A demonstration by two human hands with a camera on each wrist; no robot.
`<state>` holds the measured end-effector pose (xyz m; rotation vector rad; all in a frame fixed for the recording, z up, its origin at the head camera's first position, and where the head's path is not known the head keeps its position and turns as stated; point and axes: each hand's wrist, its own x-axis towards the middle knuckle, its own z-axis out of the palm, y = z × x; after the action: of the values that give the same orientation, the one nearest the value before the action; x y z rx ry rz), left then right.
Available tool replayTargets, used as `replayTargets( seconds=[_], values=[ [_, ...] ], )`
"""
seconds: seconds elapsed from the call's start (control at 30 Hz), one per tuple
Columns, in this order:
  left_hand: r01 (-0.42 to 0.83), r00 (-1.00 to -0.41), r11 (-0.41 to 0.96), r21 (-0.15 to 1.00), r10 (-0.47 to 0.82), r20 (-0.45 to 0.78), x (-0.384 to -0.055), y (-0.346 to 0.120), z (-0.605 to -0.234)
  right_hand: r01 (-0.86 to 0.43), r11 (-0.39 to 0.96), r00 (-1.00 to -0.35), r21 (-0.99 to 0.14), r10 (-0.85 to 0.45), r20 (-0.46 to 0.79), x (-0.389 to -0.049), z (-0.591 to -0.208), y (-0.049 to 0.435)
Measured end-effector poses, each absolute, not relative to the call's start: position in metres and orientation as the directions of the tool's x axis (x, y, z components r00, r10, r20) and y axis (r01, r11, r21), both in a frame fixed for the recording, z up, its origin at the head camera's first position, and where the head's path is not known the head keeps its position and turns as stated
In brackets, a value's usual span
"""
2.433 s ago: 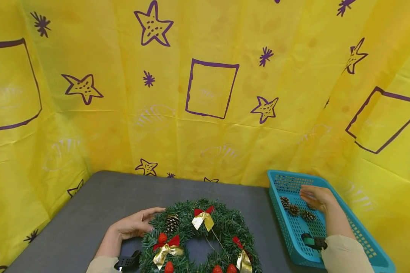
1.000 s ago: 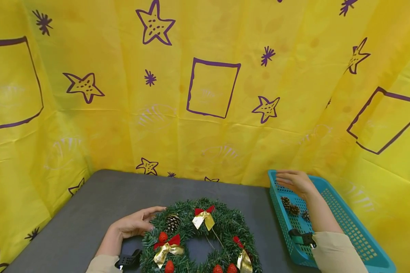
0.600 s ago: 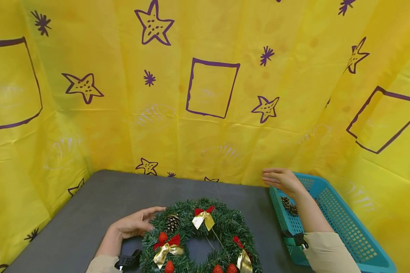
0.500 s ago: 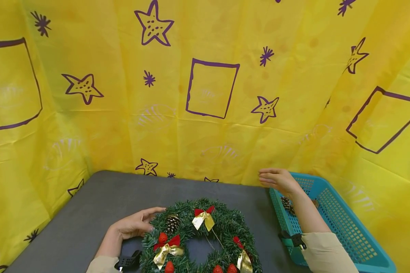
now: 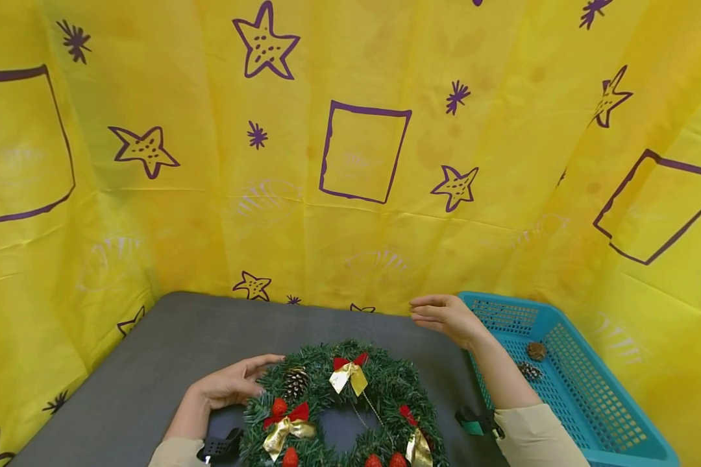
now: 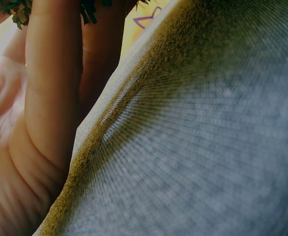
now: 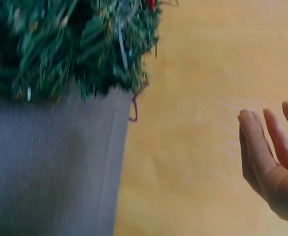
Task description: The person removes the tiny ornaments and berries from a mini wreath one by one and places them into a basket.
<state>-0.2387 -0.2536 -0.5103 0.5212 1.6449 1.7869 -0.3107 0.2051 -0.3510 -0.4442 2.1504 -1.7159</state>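
Note:
A green Christmas wreath (image 5: 385, 376) lies on the dark table, trimmed with red and gold bows, red strawberry-like berries and a pine cone (image 5: 295, 383). My left hand (image 5: 230, 383) holds the wreath's upper left edge, its fingers bent against the greenery; in the left wrist view the fingertips run into the green strands. My right hand (image 5: 446, 318) is in the air between the wreath and the blue basket, fingers loosely extended. Nothing shows between those fingers in the right wrist view, where the hand (image 7: 276, 167) is seen from the side.
On the right stands a blue plastic basket (image 5: 607, 392) with a pine cone (image 5: 529, 371) and a brown round cone (image 5: 536, 351) visible inside. My right forearm covers part of it. A yellow patterned curtain (image 5: 362, 259) hangs behind and beside the grey table (image 5: 222, 324).
My right hand has come out of the basket and moved left toward the wreath. Its forearm now hides some cones seen earlier. The left hand and the wreath have stayed in place.

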Motion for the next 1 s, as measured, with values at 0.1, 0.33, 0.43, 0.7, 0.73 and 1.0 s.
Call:
replayTargets(
  seconds=[0.1, 0.33, 0.43, 0.7, 0.73, 1.0],
  values=[
    [-0.187, -0.708, -0.005, 0.982, 0.694, -0.131, -0.239, -0.254, -0.510, -0.032, 0.217, -0.878, -0.976, -0.473, -0.076, -0.308, -0.352, 0.197],
    [-0.189, -0.689, -0.024, 0.982, 0.716, -0.115, -0.239, -0.253, -0.509, -0.047, 0.206, -0.850, -0.977, -0.522, -0.069, -0.303, -0.354, 0.180],
    [-0.186, -0.691, -0.020, 0.982, 0.713, -0.116, -0.239, -0.254, -0.509, -0.049, 0.207, -0.838, -0.977, -0.541, -0.072, -0.300, -0.355, 0.173],
    [-0.176, -0.690, -0.035, 0.984, 0.717, -0.098, -0.239, -0.254, -0.511, -0.038, 0.209, -0.822, -0.977, -0.563, -0.089, -0.297, -0.351, 0.147],
    [-0.174, -0.691, -0.036, 0.984, 0.717, -0.096, -0.239, -0.255, -0.511, -0.040, 0.210, -0.818, -0.977, -0.568, -0.089, -0.297, -0.350, 0.143],
    [-0.178, -0.693, -0.037, 0.983, 0.715, -0.099, -0.238, -0.255, -0.509, -0.049, 0.213, -0.747, -0.976, -0.656, -0.106, -0.294, -0.356, 0.121]
  ],
)
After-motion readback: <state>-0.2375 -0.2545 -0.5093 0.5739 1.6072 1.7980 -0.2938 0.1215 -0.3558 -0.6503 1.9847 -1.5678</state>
